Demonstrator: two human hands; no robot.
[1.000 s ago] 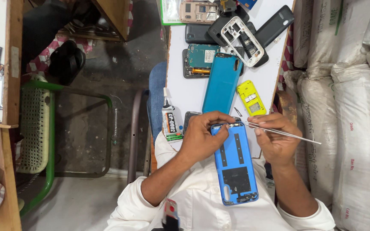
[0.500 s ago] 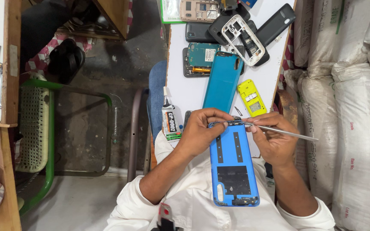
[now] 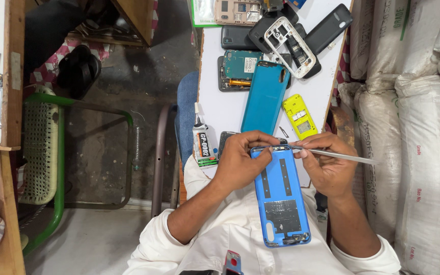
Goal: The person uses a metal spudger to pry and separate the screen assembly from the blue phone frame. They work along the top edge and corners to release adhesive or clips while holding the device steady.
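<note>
Two hands work over the tabletop edge: left hand pinching the blue phone back cover, right hand pinching metal tweezers whose tips are hidden at the cover's top rim.

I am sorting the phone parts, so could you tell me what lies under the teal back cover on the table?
The teal back cover overlaps a dark opened phone with a green circuit board at its upper left. Whatever lies beneath the rest of the cover is hidden.

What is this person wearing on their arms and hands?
Both hands, left and right, are bare: no gloves, and no rings or watch that I can make out. The forearms are bare too. White shirt sleeves are pushed up to about the elbows, loose and creased.
</note>
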